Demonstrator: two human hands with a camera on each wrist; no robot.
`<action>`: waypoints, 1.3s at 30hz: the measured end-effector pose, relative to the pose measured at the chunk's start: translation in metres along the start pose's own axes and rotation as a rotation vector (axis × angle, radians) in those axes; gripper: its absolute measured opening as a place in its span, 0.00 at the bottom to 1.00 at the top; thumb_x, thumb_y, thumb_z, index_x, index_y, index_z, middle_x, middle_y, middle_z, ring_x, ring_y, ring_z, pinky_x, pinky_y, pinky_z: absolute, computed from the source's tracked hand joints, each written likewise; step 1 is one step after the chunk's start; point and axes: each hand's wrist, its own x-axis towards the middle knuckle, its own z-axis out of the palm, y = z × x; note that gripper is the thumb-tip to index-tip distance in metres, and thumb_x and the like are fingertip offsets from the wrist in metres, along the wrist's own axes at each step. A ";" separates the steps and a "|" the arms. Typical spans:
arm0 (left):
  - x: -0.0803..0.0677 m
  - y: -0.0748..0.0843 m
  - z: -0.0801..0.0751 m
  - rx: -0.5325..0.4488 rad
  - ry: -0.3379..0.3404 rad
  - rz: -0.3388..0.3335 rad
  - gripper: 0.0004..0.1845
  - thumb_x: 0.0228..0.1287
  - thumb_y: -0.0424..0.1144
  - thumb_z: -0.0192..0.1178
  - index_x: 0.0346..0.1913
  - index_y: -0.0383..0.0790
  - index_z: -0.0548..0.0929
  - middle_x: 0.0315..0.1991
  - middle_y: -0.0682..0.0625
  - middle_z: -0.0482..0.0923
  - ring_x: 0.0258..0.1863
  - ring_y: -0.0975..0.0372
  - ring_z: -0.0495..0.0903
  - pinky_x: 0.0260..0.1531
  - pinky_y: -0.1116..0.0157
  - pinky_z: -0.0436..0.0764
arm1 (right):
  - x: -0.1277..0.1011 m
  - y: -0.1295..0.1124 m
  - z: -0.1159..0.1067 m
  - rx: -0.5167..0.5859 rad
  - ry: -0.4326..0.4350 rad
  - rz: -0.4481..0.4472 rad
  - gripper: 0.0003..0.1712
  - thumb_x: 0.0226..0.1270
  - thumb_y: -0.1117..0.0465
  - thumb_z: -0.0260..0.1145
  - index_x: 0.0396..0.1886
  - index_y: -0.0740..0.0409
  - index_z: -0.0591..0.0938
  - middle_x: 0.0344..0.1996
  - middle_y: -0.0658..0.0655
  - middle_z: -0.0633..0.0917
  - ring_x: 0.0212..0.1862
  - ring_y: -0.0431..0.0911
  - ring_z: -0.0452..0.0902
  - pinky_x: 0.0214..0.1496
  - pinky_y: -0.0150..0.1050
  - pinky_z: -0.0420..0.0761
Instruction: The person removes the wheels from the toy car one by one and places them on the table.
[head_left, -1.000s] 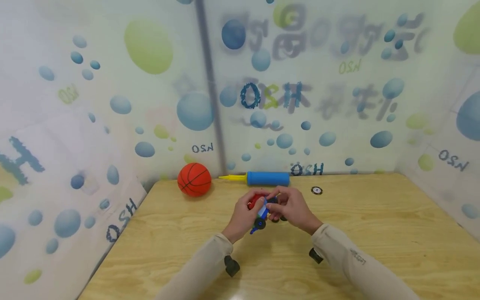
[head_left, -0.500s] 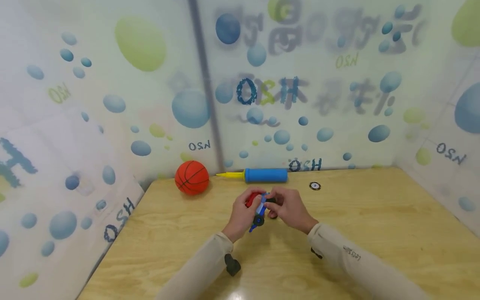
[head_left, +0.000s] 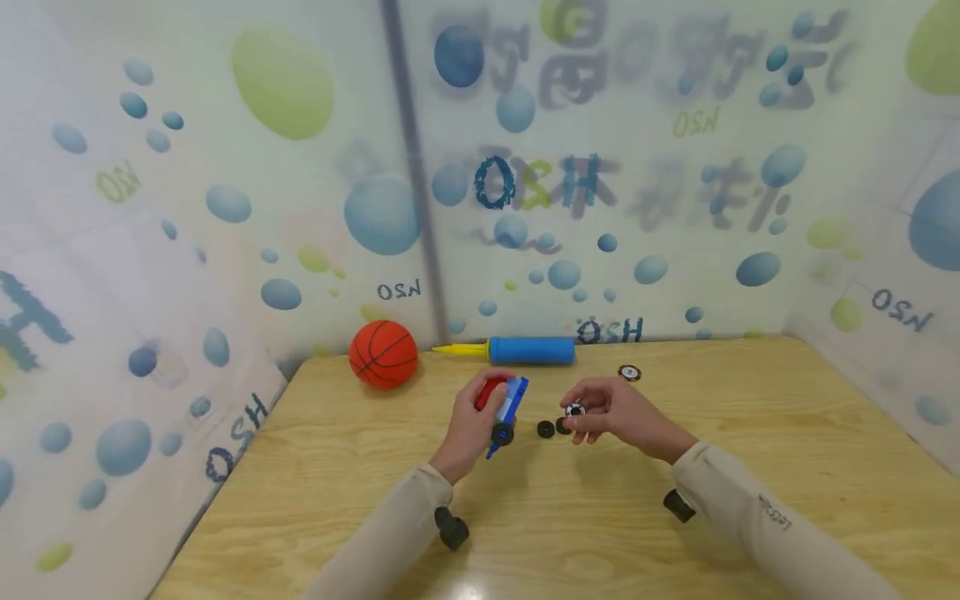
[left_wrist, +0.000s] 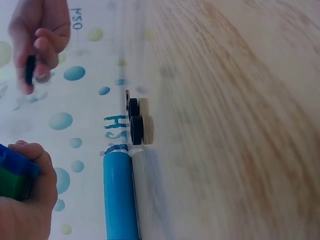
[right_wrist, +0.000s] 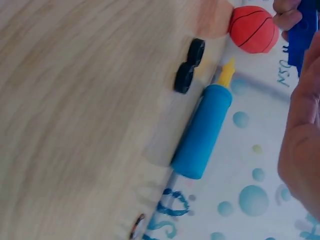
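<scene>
My left hand (head_left: 467, 429) grips a toy car (head_left: 513, 400) with blue, red and green parts, raised above the table. A black wheel (head_left: 502, 434) sits at the car's near end. To the right, apart from the car, my right hand (head_left: 633, 414) pinches a small black wheel (head_left: 575, 410) with a pale, ringed face. The left wrist view shows that pinched wheel (left_wrist: 30, 69) edge-on between the fingertips. On the wooden table between the hands lie two loose black wheels (head_left: 545, 429), also seen side by side in the right wrist view.
An orange basketball (head_left: 383, 354) and a blue pump (head_left: 532, 351) with a yellow nozzle lie along the table's back edge. A round black-and-white chip (head_left: 630, 372) is at the back right. Patterned walls (head_left: 645, 208) enclose the table (head_left: 750, 442).
My right hand has drawn away from the car to the right, with a wheel pinched in it. My left hand and the car have shifted slightly left. The loose wheels on the table are uncovered.
</scene>
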 end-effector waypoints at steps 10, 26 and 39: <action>0.003 0.001 -0.006 -0.044 -0.071 -0.068 0.14 0.80 0.43 0.49 0.61 0.49 0.75 0.59 0.36 0.72 0.32 0.56 0.83 0.35 0.65 0.86 | 0.001 0.021 -0.014 -0.200 -0.121 0.028 0.18 0.66 0.64 0.70 0.51 0.71 0.83 0.37 0.68 0.88 0.33 0.54 0.89 0.38 0.45 0.89; -0.005 0.008 -0.004 -0.040 -0.208 -0.076 0.16 0.80 0.43 0.47 0.63 0.45 0.74 0.52 0.37 0.76 0.30 0.59 0.83 0.36 0.66 0.86 | 0.017 0.037 -0.022 -0.494 -0.101 0.031 0.14 0.63 0.68 0.70 0.49 0.63 0.88 0.20 0.52 0.84 0.20 0.42 0.76 0.25 0.33 0.78; -0.005 0.014 -0.007 -0.037 -0.232 -0.080 0.15 0.80 0.43 0.47 0.63 0.48 0.75 0.54 0.36 0.74 0.31 0.58 0.84 0.36 0.64 0.87 | 0.035 0.050 -0.025 -0.554 -0.065 0.124 0.13 0.63 0.67 0.70 0.47 0.57 0.88 0.25 0.51 0.86 0.22 0.40 0.80 0.30 0.34 0.80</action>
